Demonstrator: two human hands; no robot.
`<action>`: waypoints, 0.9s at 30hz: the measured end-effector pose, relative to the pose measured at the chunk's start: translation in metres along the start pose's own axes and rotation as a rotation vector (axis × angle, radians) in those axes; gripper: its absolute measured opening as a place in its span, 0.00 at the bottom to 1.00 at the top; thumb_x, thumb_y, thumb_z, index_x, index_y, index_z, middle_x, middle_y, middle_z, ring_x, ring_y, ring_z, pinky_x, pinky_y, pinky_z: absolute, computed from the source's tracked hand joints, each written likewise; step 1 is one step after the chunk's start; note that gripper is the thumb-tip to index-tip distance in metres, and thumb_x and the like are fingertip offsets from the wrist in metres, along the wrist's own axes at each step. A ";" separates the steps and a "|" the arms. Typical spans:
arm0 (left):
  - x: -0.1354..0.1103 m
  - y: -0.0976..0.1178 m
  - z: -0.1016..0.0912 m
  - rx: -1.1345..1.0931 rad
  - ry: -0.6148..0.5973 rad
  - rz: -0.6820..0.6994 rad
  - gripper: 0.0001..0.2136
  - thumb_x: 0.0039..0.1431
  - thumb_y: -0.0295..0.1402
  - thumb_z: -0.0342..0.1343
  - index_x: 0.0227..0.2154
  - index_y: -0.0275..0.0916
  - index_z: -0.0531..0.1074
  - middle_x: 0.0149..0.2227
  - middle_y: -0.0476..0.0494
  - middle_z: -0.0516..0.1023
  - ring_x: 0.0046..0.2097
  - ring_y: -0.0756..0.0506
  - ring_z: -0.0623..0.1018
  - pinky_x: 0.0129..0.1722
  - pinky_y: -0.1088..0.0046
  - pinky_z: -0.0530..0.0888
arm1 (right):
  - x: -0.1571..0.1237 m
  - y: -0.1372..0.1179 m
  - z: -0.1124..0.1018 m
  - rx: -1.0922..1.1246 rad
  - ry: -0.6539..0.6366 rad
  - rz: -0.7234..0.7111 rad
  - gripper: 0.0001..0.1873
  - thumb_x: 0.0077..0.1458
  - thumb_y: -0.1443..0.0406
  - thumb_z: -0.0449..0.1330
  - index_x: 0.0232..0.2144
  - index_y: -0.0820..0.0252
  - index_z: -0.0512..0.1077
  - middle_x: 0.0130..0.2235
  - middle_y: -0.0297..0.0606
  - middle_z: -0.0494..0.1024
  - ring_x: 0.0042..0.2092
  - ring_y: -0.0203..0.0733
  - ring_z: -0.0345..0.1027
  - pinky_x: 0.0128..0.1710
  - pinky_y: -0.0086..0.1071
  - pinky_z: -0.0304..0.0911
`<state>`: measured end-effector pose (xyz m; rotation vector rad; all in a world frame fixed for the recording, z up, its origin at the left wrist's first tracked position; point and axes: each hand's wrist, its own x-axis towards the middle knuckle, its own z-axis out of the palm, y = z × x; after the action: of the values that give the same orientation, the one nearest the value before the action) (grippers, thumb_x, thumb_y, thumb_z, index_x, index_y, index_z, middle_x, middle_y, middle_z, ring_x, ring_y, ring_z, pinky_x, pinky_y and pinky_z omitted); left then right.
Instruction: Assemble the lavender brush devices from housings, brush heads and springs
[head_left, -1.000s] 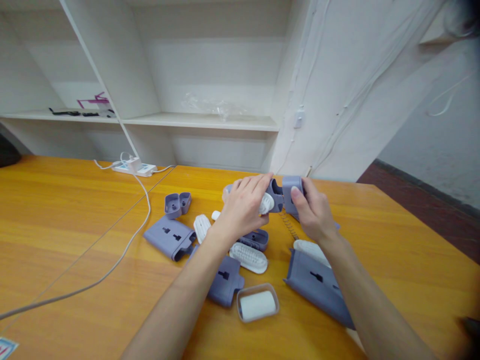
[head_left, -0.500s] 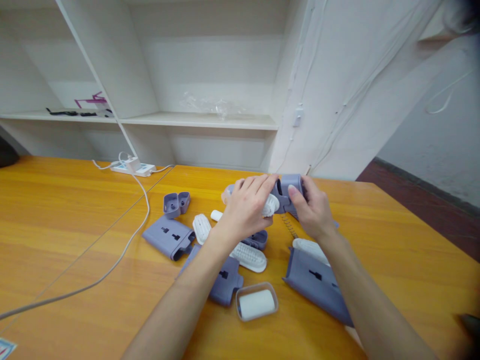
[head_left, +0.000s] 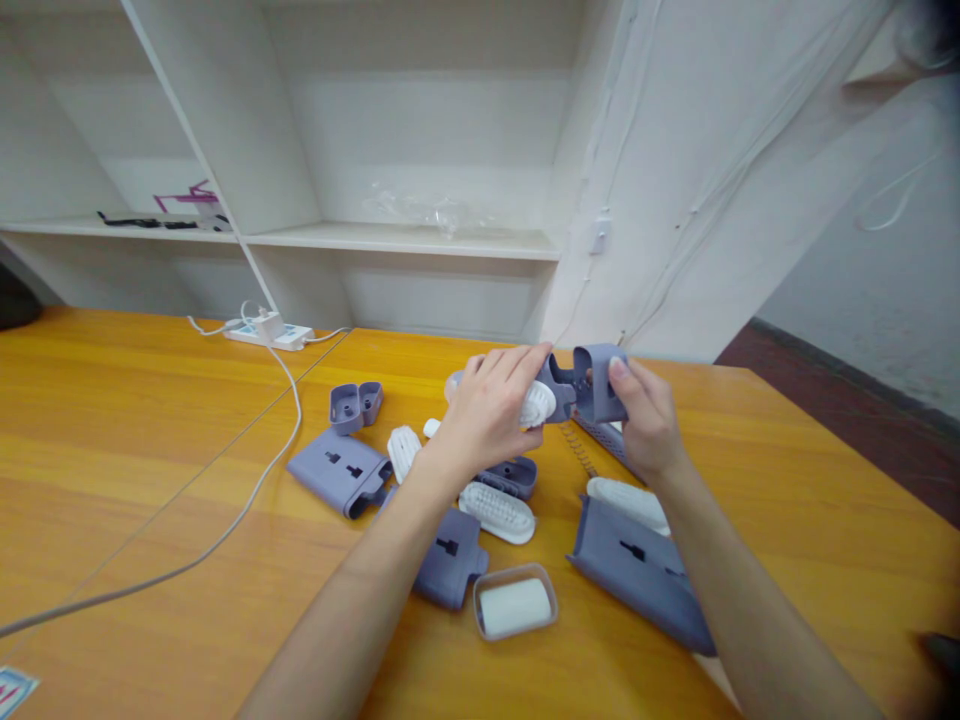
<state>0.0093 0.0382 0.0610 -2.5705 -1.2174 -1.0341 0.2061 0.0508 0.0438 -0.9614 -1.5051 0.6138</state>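
My left hand (head_left: pixel 491 410) is closed around a grey-purple plastic housing (head_left: pixel 555 378), its far part hidden under my fingers. A white ribbed oval piece (head_left: pixel 538 403) shows against that housing beside my thumb. Pinched between the thumb and fingers of my right hand (head_left: pixel 651 410) is a hollow grey-purple plastic cap (head_left: pixel 600 382), its opening turned toward the housing. The cap sits at the housing's right end; a narrow dark gap shows between them, and I cannot tell whether they touch lower down. Below lie a coiled spring (head_left: pixel 577 450) and a white oval ribbed pad (head_left: pixel 499 512).
Flat grey-purple cases lie at left (head_left: pixel 341 472), centre (head_left: pixel 452 560) and right (head_left: pixel 641 570). A clear tray (head_left: pixel 553 608) holds a white block. A small two-part grey-purple box (head_left: pixel 355 407) stands behind. A power strip (head_left: pixel 289 338) and its cable (head_left: pixel 281 480) lie left.
My right hand has moved a little right and turned the cap, so its hollow opening now shows and a gap appears beside the housing. My left hand has stayed nearly in place.
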 end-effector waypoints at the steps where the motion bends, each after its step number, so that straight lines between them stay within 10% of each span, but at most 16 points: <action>1: 0.000 0.000 0.000 0.003 -0.003 -0.003 0.36 0.47 0.29 0.58 0.62 0.38 0.57 0.59 0.39 0.68 0.57 0.39 0.67 0.53 0.63 0.63 | 0.000 0.000 0.000 0.006 0.007 -0.001 0.20 0.61 0.49 0.53 0.30 0.58 0.71 0.25 0.33 0.67 0.27 0.37 0.61 0.24 0.30 0.56; 27: -0.001 0.004 0.001 0.071 -0.071 -0.045 0.41 0.46 0.30 0.59 0.64 0.37 0.50 0.59 0.38 0.67 0.55 0.38 0.68 0.51 0.62 0.64 | -0.005 -0.001 0.009 -0.249 -0.044 -0.077 0.20 0.65 0.50 0.45 0.40 0.57 0.69 0.29 0.34 0.69 0.28 0.40 0.63 0.28 0.33 0.59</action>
<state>0.0126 0.0355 0.0600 -2.5572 -1.3099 -0.8979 0.1970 0.0473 0.0402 -1.0781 -1.6768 0.4004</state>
